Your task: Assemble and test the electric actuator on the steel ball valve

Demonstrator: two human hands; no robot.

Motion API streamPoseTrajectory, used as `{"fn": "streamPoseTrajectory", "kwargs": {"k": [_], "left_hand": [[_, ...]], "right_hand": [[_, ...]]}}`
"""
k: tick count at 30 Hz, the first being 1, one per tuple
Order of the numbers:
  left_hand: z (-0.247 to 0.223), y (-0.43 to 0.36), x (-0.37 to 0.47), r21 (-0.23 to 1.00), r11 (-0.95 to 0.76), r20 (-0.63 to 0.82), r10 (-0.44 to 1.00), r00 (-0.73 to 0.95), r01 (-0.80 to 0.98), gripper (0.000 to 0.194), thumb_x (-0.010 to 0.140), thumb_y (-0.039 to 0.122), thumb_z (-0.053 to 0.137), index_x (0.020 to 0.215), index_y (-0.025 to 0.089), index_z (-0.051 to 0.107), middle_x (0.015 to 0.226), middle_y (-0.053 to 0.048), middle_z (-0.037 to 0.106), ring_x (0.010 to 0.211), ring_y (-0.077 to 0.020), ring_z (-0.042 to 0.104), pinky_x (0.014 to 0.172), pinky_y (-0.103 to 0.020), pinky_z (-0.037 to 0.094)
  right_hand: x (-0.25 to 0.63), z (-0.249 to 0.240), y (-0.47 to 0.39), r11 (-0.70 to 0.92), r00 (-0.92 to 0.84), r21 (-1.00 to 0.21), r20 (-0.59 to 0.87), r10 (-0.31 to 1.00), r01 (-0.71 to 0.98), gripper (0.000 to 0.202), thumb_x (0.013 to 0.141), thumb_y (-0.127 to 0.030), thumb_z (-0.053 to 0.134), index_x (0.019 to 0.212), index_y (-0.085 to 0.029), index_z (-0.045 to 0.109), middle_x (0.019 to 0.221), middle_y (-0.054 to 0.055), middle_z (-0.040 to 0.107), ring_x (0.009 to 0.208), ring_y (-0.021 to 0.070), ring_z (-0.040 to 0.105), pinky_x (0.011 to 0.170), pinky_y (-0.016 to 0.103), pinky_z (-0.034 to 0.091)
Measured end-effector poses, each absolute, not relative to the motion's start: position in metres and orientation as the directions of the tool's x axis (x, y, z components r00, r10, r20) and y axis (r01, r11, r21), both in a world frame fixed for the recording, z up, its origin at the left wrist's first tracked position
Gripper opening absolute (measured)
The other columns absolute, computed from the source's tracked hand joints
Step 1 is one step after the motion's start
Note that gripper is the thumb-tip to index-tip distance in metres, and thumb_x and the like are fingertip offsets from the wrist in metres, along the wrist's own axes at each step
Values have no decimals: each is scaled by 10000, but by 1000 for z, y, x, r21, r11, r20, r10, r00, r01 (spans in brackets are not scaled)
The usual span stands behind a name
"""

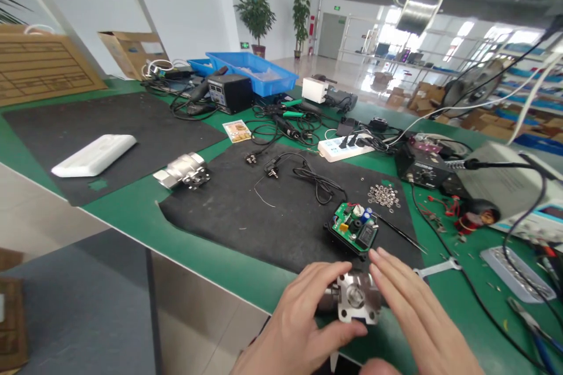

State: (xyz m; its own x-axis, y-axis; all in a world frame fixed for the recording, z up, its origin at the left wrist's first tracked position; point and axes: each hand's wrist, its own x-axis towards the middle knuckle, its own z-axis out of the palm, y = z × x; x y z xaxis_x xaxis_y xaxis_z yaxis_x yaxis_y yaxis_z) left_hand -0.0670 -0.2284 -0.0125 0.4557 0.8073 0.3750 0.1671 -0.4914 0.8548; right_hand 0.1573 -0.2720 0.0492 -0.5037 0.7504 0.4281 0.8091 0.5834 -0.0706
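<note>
A shiny metal ball valve [357,299] with a square mounting flange faces up at the table's near edge. My left hand [303,316] grips it from the left, fingers over the far side and thumb along the near side. My right hand [417,310] lies along the valve's right side with fingers stretched out; whether it presses on the metal I cannot tell. Just beyond is a black housing with a green circuit board [352,227]. A tweezers-like tool [402,233] and an open-end wrench [440,268] lie to the right.
Another metal valve [182,171] stands at the mat's left edge. Small nuts or washers [383,196] are heaped near a white power strip [345,146]. Pliers [534,322], a parts tray [516,275] and trailing cables occupy the right. A white block [94,155] lies far left.
</note>
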Motion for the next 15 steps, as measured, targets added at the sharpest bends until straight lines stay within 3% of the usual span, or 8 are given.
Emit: {"fn": "streamPoseTrajectory", "kwargs": {"k": [2,6,8,11,13,15], "left_hand": [[-14,-229,-69,857,-483,359,810,464,181,736,857,426,817,1486,344,444,1378,-53,641,1226,-239,642,1066,-345,534],[-18,-230,-73,927,-344,243,851,465,146,777,839,526,801,1495,353,423,1417,-60,612,1287,-263,615,1132,-387,500],[-17,-229,-72,961,-270,222,881,417,59,659,913,563,702,1471,318,452,1443,-79,573,1331,-268,581,1163,-407,478],[-11,-219,-69,982,-190,182,961,210,16,407,1023,456,584,1379,279,499,1407,-82,573,1319,-235,589,1175,-413,466],[-5,-207,-66,984,-165,159,983,89,67,354,1022,400,602,1335,268,506,1348,-72,609,1269,-217,621,1160,-415,476],[3,-194,-62,967,-205,194,977,85,148,391,995,398,642,1334,258,509,1373,-78,596,1277,-227,613,1146,-430,490]], "right_hand": [[161,37,-271,542,-448,-178,389,805,821,824,916,-472,707,1582,-153,342,1522,175,554,1375,333,570,1083,462,562],[162,8,-270,466,-374,-327,308,875,822,764,910,-266,710,1565,-177,328,1562,154,496,1463,295,458,1137,472,520],[160,-2,-271,466,-362,-352,323,875,812,719,907,-217,703,1538,-180,359,1524,157,522,1455,302,451,1142,500,507],[155,-7,-275,478,-349,-390,358,866,787,658,891,-186,702,1481,-170,410,1438,170,574,1359,309,530,1095,508,538],[153,-8,-278,474,-333,-415,368,868,777,640,883,-150,680,1467,-168,418,1421,176,575,1323,304,557,1074,503,551],[151,-9,-280,453,-304,-446,367,879,772,638,888,-133,655,1474,-167,407,1436,184,559,1334,301,551,1079,497,547]]}}
